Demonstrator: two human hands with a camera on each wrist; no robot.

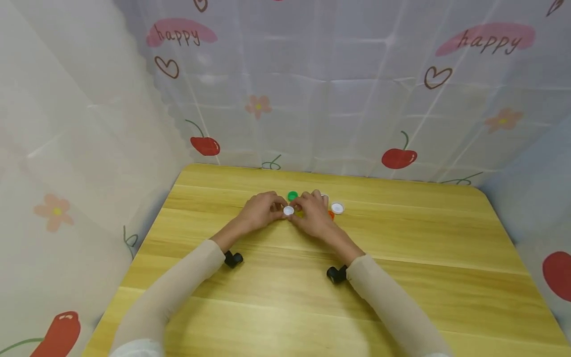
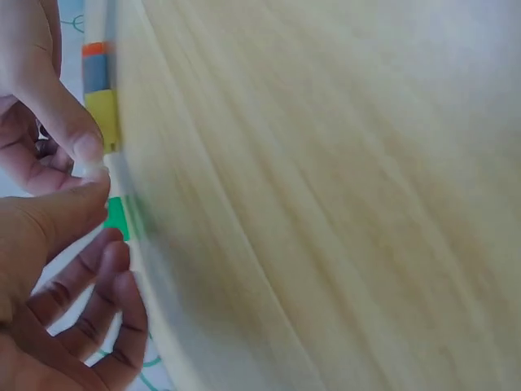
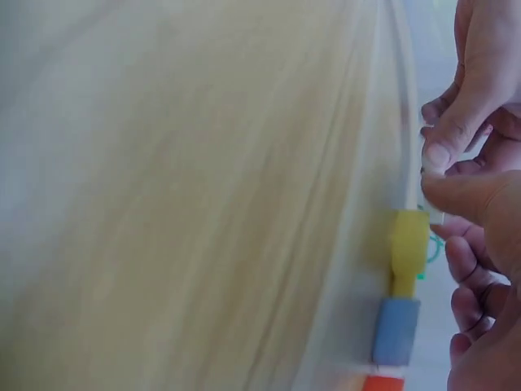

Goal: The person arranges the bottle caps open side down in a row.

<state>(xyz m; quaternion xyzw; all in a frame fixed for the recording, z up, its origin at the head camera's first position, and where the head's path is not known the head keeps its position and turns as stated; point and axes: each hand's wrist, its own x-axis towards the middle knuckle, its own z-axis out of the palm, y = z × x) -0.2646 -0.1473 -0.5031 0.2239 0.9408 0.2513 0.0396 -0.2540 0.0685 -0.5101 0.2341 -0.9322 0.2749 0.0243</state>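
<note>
Both hands meet over the far middle of the table, pinching a small white round cap [image 1: 288, 210] between thumbs and fingertips. My left hand [image 1: 262, 210] holds its left edge and my right hand [image 1: 314, 214] its right edge. In the left wrist view the white piece [image 2: 96, 173] is mostly covered by the thumbs. A green cap [image 1: 292, 196] lies just behind the hands. Beneath the right hand's fingers shows part of a yellow piece [image 3: 409, 244]. An orange piece [image 1: 331, 215] and another white cap [image 1: 337, 208] lie at that hand's right.
A blue-grey piece [image 3: 396, 331] sits between the yellow and orange ones in the right wrist view. The wooden table [image 1: 285, 297] ends at a patterned curtain [image 1: 312, 99] behind, with more curtain at the sides. Black wrist cameras [image 1: 336, 274] sit at the sleeves.
</note>
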